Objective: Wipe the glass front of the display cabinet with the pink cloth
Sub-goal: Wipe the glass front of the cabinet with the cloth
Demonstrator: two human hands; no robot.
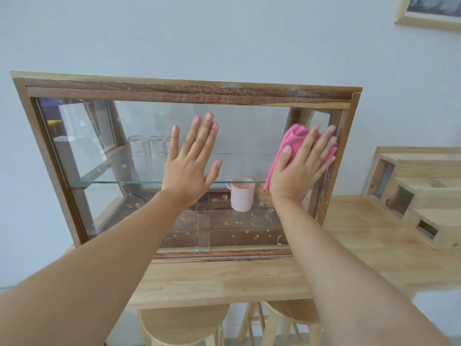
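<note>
The left hand [192,166] is lying flat on the clear glass front [249,136] of the brown wooden display cabinet [189,92], fingers straight and spread, holding nothing. The right hand [299,168] is pressing the crumpled pink cloth [294,137] against the glass beside the cabinet's right post, fingers extended over it. Droplets and smears are showing on the cabinet's lower glass. A pale pink plastic mug [241,194] is standing inside the cabinet's right half.

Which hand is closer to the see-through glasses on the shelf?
Left. The left hand lies flat on the glass just right of the glasses; the right hand presses the pink cloth near the cabinet's right edge.
</note>
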